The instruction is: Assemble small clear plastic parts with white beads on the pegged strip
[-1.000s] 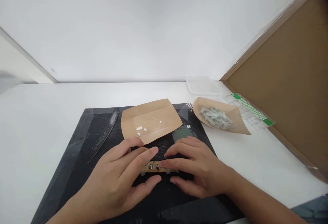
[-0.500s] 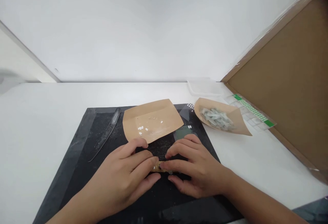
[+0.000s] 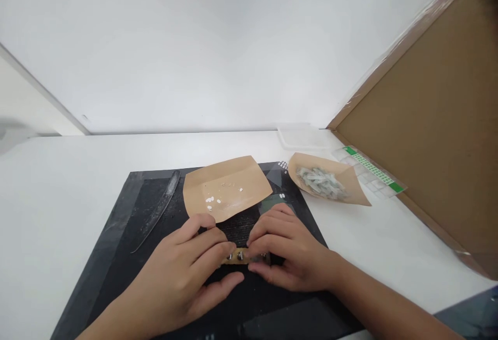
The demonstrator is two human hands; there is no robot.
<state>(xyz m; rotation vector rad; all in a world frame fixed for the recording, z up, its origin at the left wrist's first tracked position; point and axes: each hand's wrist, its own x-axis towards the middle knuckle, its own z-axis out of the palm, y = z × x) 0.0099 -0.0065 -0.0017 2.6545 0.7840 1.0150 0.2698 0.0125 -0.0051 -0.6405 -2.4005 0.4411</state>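
A narrow yellowish strip (image 3: 235,258) with small dark and silvery pieces on it lies across the black mat (image 3: 288,324) between my hands. At its right end, the thumb and fingers of my right hand (image 3: 288,252) are closed on it, hiding part of that end. The curled fingertips of my left hand (image 3: 198,267) rest over the strip's left part, while the left thumb is spread away on the near side, with a gap to the strip. Just beyond my hands sits a brown paper tray (image 3: 233,171) holding several small white pieces.
Another brown paper tray (image 3: 352,181), at the right, holds a heap of pale translucent strips (image 3: 321,181). Beside it are a clear organiser with a green label (image 3: 373,168) and a clear plastic lid or tray (image 3: 301,136). A dark curved strip (image 3: 159,210) lies on the mat's left. Cardboard (image 3: 428,111) stands at right.
My left thumb and fingertips have drawn apart, and more of the strip shows between my hands. The right hand remains on its right end. The whole view has shifted slightly.
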